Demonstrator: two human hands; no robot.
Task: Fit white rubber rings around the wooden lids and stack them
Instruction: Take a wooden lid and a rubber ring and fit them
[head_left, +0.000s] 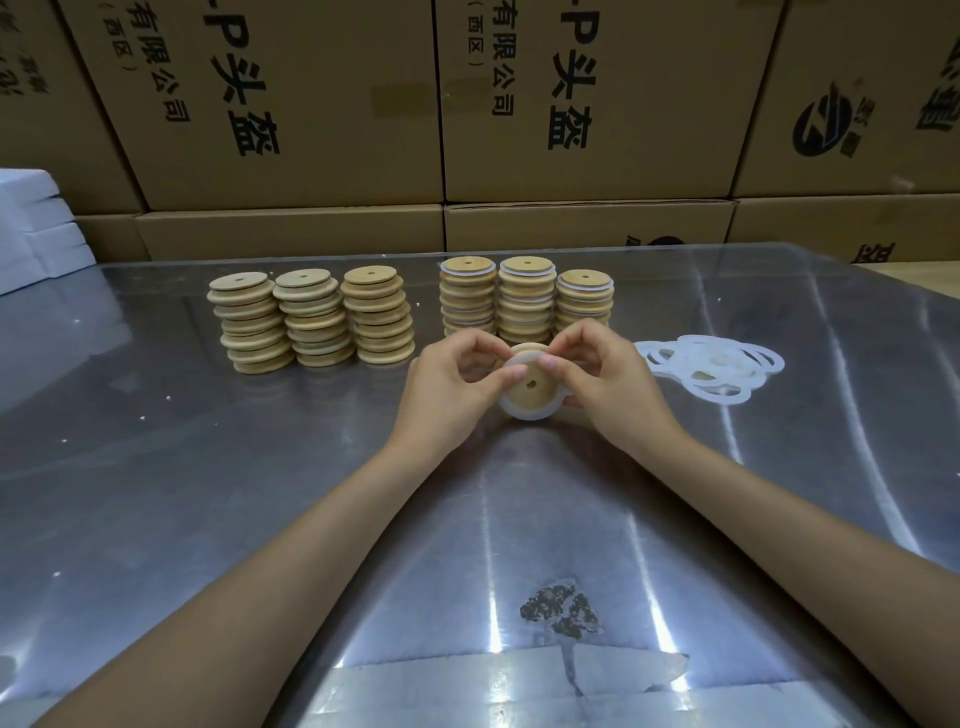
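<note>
both hands, left hand (447, 382) and right hand (602, 376), pinching one wooden lid (529, 387) with a white ring (519, 413) half on; loose rings (711, 364) at 3 o'clock

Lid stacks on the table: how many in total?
6. Three bare-wood stacks stand left of centre; three ringed stacks stand right of centre, behind the hands. Another short stack behind the hands cannot be ruled out.
</note>
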